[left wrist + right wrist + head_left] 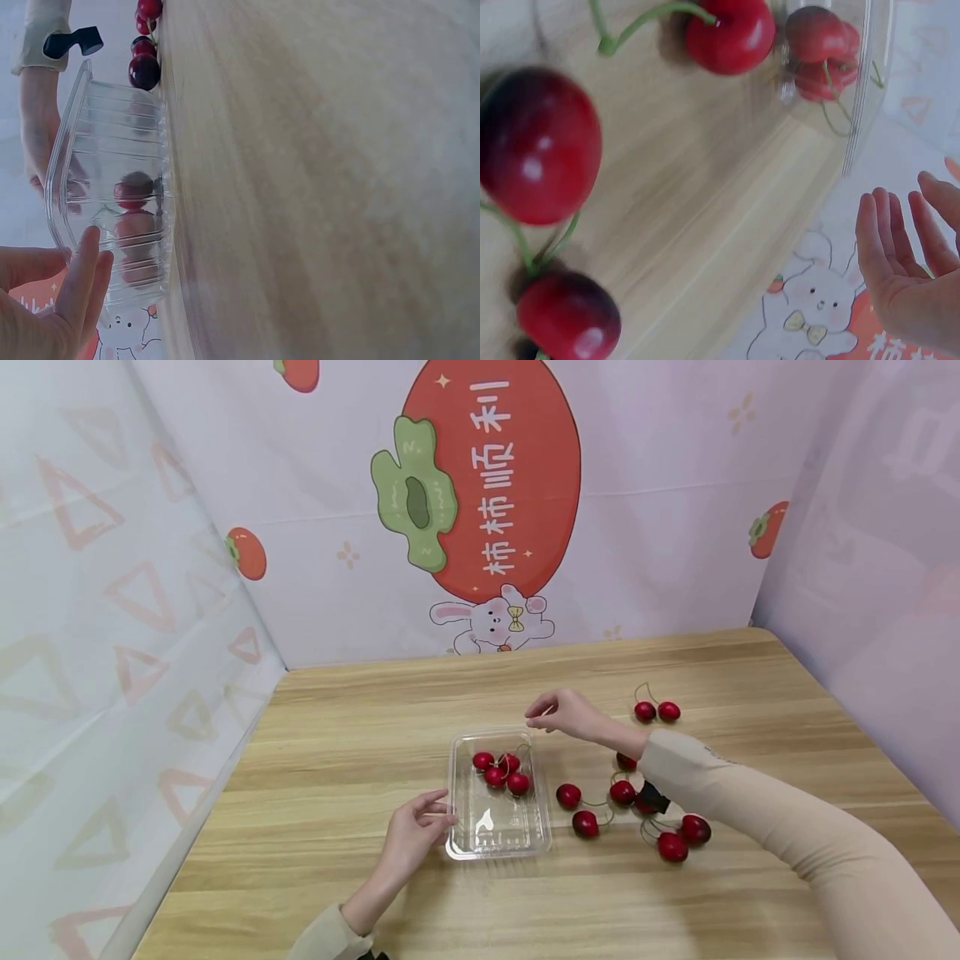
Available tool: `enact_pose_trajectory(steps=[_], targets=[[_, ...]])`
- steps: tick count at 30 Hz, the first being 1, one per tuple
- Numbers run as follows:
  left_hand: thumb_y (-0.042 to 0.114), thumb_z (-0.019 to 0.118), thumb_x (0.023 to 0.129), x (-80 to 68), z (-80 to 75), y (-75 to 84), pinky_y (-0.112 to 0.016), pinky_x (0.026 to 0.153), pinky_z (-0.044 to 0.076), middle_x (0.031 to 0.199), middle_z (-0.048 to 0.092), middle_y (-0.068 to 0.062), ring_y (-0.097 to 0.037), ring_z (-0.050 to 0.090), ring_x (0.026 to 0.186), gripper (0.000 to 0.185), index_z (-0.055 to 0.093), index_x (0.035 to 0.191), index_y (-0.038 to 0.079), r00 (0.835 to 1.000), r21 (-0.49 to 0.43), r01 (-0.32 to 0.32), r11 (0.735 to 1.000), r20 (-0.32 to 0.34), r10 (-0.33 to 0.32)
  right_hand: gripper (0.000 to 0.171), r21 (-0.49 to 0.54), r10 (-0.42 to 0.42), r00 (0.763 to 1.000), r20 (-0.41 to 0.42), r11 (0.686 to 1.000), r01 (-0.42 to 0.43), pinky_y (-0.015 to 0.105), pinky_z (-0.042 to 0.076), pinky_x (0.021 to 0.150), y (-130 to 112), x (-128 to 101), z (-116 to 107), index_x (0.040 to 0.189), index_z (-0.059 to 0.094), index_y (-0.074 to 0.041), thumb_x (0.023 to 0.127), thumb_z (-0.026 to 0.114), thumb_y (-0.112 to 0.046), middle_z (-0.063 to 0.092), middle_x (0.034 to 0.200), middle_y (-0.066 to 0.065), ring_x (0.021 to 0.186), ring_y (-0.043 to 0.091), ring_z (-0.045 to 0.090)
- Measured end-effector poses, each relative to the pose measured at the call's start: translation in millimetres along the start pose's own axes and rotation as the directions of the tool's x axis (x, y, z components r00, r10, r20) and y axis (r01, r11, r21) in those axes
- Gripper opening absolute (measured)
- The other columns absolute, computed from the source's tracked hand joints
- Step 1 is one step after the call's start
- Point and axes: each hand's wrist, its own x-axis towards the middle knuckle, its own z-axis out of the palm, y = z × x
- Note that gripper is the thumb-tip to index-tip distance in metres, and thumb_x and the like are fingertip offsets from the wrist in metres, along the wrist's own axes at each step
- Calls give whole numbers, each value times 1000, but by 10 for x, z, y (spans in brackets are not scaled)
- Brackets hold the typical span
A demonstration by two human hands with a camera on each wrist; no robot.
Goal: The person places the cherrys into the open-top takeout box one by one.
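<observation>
A clear plastic tray (498,827) sits on the wooden counter (330,777) with a small cluster of cherries (501,769) lying at its far end, while more loose cherries (633,814) are scattered just to its right. To fill it tidily, I'd say each stemmed pair wants lowering in over the rim and letting go low, with the tray kept from sliding. The left hand (417,833) lies on the counter with relaxed, nearly straight fingers touching the tray's left wall, steadying it rather than gripping. The right hand (564,713) hovers above the tray's far right corner, wrist raised and forearm crossing over the loose fruit; from the wrist view its fingers are spread and it holds nothing. Two more cherries (656,711) lie apart, farther back on the right
</observation>
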Motion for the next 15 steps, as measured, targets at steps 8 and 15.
enact_pose_trajectory(steps=[8, 15], targets=[[-2, 61, 79, 1, 1, -6, -32, 62, 56, 96, 59, -24, -23, 63, 79, 44, 47, 119, -11, 1000, 1, 6, 1000, -2, -6, 20, -65, -28, 1000, -7, 998, 27, 43, 55, 65, 116, -5, -224, 94, 62, 10, 81, 62, -5, 66, 83, 18, 65, 18, 61], [-2, 61, 78, 1, 4, 1, -32, 62, 56, 96, 59, -24, -22, 63, 78, 44, 47, 119, -12, 1000, 2, 2, 1000, -4, -2, 19, -140, -12, 1000, -28, 990, 8, 35, 55, 61, 235, -28, -401, 94, 63, 8, 82, 61, -6, 65, 85, 18, 67, 18, 60]])
